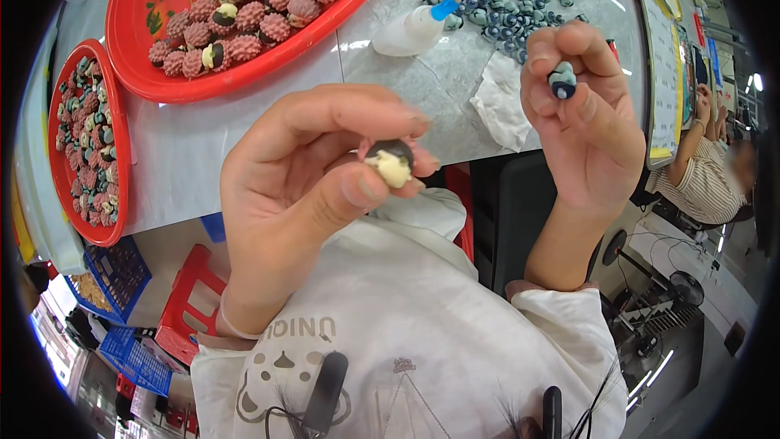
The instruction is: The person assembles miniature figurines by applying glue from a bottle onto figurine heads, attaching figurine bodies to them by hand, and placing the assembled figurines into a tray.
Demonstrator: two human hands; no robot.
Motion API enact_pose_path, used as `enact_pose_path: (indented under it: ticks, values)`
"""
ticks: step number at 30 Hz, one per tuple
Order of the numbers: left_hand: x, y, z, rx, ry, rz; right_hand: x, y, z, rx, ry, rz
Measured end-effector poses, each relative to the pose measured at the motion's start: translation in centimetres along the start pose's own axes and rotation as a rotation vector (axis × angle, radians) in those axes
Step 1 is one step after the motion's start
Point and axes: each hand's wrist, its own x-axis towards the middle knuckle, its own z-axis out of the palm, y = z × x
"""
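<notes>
My left hand pinches a small figure piece between thumb and fingers, with a cream front, dark hair-like cap and pink behind it, mostly covered by my fingers. Raised to the right, my right hand grips a tiny teal and navy piece between thumb and fingertips. A gap separates the two pieces. Beyond my hands lies a loose pile of similar teal and navy pieces. A whitish squeeze bottle with a blue tip leans near that pile, and a crumpled white tissue lies closer to my right hand.
A big red tray at the far left carries ridged pink pieces, some with cream and dark parts. Left of it, a smaller red tray holds assembled-looking figures. A red stool and blue crates stand below. Another person sits at far right.
</notes>
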Motion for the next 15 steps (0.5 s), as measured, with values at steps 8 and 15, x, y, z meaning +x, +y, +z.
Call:
enact_pose_path:
  ticks: [8, 15]
  values:
    - [0.1, -0.1, 0.0, -0.048, 0.030, -0.065, 0.0, 1.6, 2.7, -0.289, 0.023, -0.163]
    - [0.2, -0.3, -0.1, -0.027, 0.076, -0.051, 1.0, 2.1, 2.6, -0.659, -0.216, -0.510]
